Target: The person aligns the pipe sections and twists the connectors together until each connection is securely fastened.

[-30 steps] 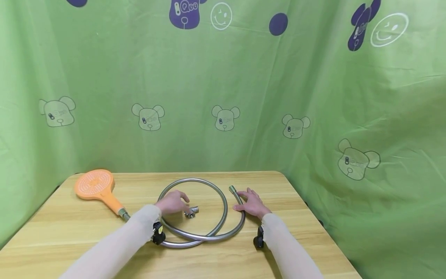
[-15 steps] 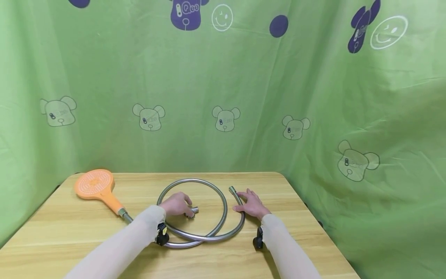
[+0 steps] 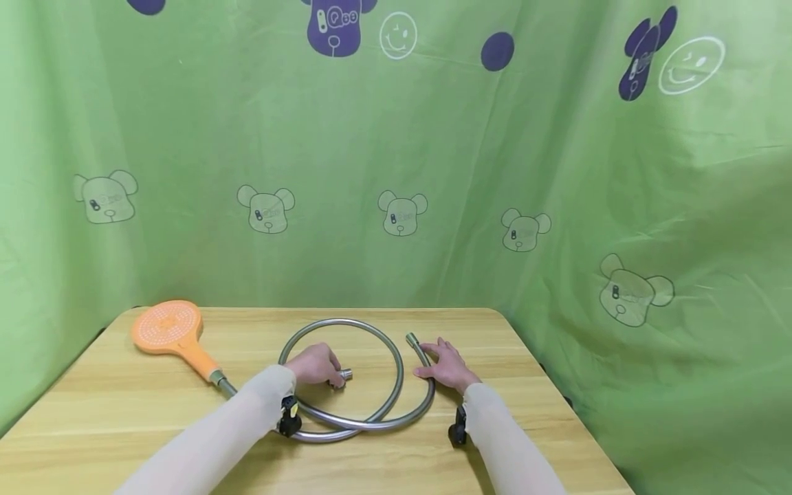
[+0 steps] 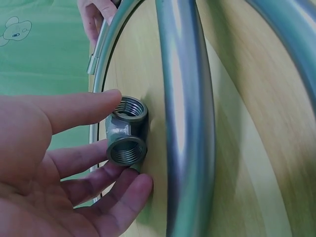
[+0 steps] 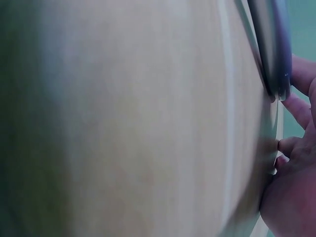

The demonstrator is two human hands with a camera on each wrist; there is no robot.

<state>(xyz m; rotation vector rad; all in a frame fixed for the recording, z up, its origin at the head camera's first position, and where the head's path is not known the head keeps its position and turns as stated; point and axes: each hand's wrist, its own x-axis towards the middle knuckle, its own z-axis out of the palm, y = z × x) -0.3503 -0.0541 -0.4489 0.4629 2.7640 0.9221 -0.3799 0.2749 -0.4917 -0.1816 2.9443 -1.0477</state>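
Note:
In the head view my left hand (image 3: 317, 364) reaches inside the hose loop and pinches a small chrome tee fitting (image 3: 346, 375). Up close in the left wrist view, the thumb lies against one end of the fitting (image 4: 120, 129) and the fingers are behind and below it; two threaded openings face the camera. My right hand (image 3: 450, 368) holds the grey metal shower hose (image 3: 408, 414) between thumb and forefinger, just below its end nut (image 3: 412, 339). Only part of that hand shows in the right wrist view, beside the hose (image 5: 271, 44).
An orange shower head (image 3: 167, 326) lies at the table's left, joined to the hose's other end. The hose makes a loop across the middle of the wooden table (image 3: 371, 467). A green printed curtain (image 3: 334, 261) hangs behind and to the right.
My left hand has moved slightly right and closed its fingers on the tee fitting, covering more of it. The right hand has stayed at the hose end.

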